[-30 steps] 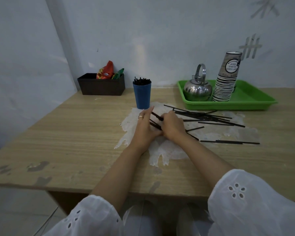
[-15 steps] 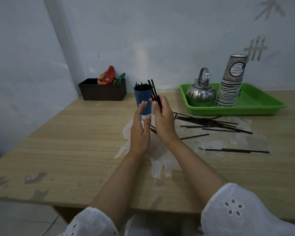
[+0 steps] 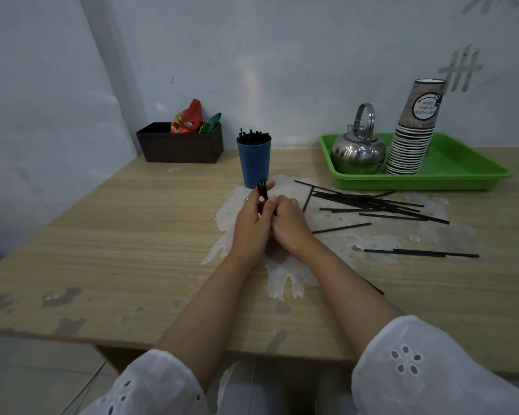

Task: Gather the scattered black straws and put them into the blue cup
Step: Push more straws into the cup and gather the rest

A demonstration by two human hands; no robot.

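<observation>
Your hands have dropped from cup height back to the table since half a sec ago, bundle (image 3: pixel 262 189) lowered w/ them. Left hand (image 3: pixel 252 223) and right hand (image 3: pixel 288 224) press together just in front of the cup (image 3: pixel 254 163), fingers of both clenched round the few straws, tips poking up near the cup's base. Cup already holds a bunch. Loose straws (image 3: pixel 372 205) lie scattered right of the cup, in front of the tray (image 3: pixel 462 172).
</observation>
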